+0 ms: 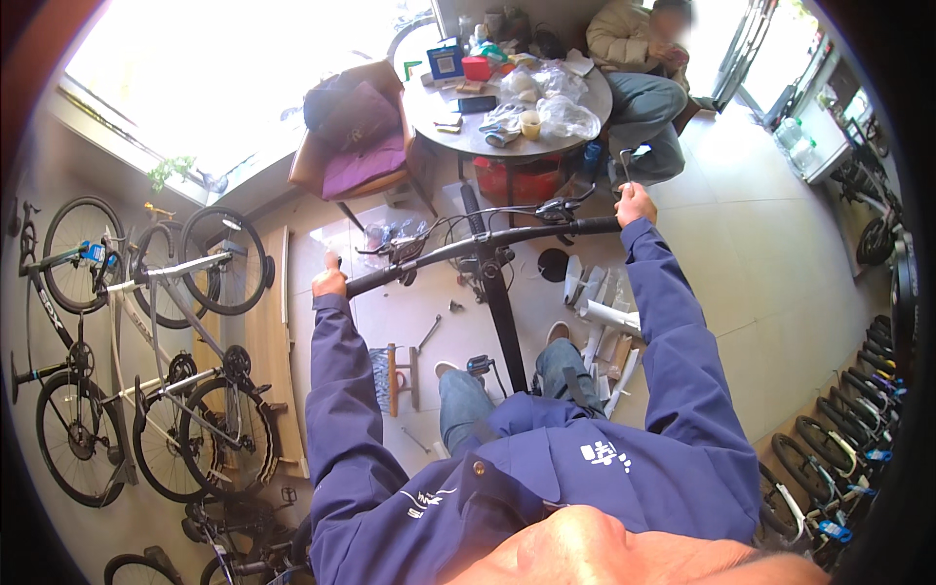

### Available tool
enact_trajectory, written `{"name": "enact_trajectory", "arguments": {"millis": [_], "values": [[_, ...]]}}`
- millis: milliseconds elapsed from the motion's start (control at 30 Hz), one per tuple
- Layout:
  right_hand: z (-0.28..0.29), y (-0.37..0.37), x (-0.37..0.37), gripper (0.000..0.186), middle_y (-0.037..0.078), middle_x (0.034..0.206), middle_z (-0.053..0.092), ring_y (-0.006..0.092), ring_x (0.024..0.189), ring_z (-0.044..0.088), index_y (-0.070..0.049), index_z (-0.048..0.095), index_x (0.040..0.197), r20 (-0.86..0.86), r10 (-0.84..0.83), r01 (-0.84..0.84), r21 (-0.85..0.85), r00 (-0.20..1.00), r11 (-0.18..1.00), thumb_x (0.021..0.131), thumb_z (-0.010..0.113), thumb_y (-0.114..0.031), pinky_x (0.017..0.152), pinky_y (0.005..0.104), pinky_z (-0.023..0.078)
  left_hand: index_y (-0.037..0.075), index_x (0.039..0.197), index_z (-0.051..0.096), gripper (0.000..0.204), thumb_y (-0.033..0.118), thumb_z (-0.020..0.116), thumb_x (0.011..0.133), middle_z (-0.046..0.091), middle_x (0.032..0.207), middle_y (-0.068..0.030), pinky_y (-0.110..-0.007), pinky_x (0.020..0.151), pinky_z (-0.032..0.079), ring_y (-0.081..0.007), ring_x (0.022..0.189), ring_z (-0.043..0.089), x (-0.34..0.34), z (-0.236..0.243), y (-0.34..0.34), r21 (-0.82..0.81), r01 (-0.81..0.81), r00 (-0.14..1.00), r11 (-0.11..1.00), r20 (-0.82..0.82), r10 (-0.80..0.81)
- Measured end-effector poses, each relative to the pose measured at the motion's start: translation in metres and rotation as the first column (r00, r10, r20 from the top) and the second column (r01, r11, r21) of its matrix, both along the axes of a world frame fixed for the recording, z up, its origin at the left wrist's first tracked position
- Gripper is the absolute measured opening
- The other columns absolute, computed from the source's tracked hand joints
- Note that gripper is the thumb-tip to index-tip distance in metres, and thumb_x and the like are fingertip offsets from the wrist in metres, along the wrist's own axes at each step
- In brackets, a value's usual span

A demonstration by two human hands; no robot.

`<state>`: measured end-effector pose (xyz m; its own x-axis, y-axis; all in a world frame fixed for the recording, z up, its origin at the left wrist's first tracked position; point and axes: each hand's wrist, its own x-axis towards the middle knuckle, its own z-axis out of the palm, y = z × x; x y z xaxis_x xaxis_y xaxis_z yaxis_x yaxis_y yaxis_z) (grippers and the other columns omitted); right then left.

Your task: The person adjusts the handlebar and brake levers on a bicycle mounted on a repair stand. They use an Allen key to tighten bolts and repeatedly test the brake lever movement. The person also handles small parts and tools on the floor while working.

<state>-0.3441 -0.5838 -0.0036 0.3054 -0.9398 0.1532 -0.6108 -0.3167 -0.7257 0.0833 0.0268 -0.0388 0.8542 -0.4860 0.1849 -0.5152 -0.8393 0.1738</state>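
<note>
I stand astride a bicycle with a black frame [502, 341] and a wide black handlebar [526, 234], its levers and cables spreading around the stem. My left hand [330, 280] is closed on the left grip at the bar's end, one finger raised. My right hand [634, 205] is at the right end of the bar, fingers wrapped, with a thin metal tool [626, 166], apparently a hex key, sticking up from it. Below the bar on the floor lie a wrench [430, 321], white packing pieces [609, 312] and a small low stool [394, 380].
A round table [458, 136] with bags and boxes stands ahead, beside a chair [356, 166] with a purple cushion. A seated person [629, 49] is at its right. Bicycles [146, 370] line the left wall; a row of small bikes [819, 439] stands at lower right.
</note>
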Motion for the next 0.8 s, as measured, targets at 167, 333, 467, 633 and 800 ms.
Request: {"name": "enact_trajectory", "arguments": {"millis": [167, 333, 467, 633, 800], "values": [[-0.003, -0.003, 0.001, 0.035, 0.011, 0.099, 0.078, 0.0336, 0.095, 0.074, -0.018, 0.076, 0.114, -0.017, -0.029, 0.03, 0.073, 0.999, 0.997, 0.109, 0.051, -0.041, 0.087, 0.047, 0.058, 0.01, 0.151, 0.052, 0.057, 0.017, 0.067, 0.096, 0.079, 0.08, -0.0111, -0.047, 0.072, 0.06, -0.0324, 0.073, 0.078, 0.001, 0.005, -0.001, 0.058, 0.034, 0.999, 0.998, 0.036, -0.036], [-0.003, -0.003, 0.001, 0.037, 0.019, 0.116, 0.078, 0.0444, 0.109, 0.072, -0.018, 0.076, 0.116, -0.07, -0.066, 0.072, 0.076, 0.995, 0.995, 0.107, 0.051, -0.043, 0.095, 0.0531, 0.057, 0.006, 0.092, 0.083, 0.077, 0.064, 0.036, 0.112, 0.079, 0.079, -0.0151, -0.047, 0.089, 0.055, -0.0358, 0.084, 0.076, -0.018, 0.021, -0.013, -0.177, -0.08, 0.997, 0.981, 0.006, 0.083], [-0.001, -0.002, 0.002, 0.039, 0.022, 0.114, 0.077, 0.0459, 0.108, 0.072, -0.014, 0.076, 0.114, -0.034, -0.059, 0.06, 0.05, 0.998, 0.997, 0.106, 0.051, -0.043, 0.095, 0.0541, 0.057, 0.001, 0.073, 0.08, 0.093, 0.077, 0.039, 0.105, 0.078, 0.08, -0.0185, -0.047, 0.087, 0.054, -0.037, 0.082, 0.075, -0.032, 0.039, -0.023, -0.35, -0.366, 0.914, 0.862, -0.308, 0.263], [0.002, 0.001, 0.0, 0.038, 0.019, 0.114, 0.078, 0.0444, 0.108, 0.072, -0.015, 0.077, 0.113, -0.023, -0.051, 0.052, 0.073, 0.998, 0.996, 0.107, 0.05, -0.042, 0.095, 0.0527, 0.057, 0.0, 0.07, 0.078, 0.093, 0.074, 0.035, 0.108, 0.076, 0.075, -0.0189, -0.047, 0.086, 0.053, -0.0363, 0.082, 0.074, -0.038, 0.049, -0.023, -0.248, -0.235, 0.964, 0.94, -0.18, 0.194], [0.002, -0.001, 0.0, 0.038, 0.017, 0.114, 0.079, 0.0405, 0.11, 0.073, -0.015, 0.077, 0.114, -0.018, -0.043, 0.045, 0.085, 0.999, 0.995, 0.109, 0.048, -0.039, 0.098, 0.0485, 0.056, 0.002, 0.071, 0.078, 0.089, 0.067, 0.032, 0.111, 0.076, 0.077, -0.0186, -0.047, 0.089, 0.053, -0.0377, 0.085, 0.075, -0.04, 0.047, -0.024, -0.255, -0.273, 0.954, 0.927, -0.195, 0.228]]}}
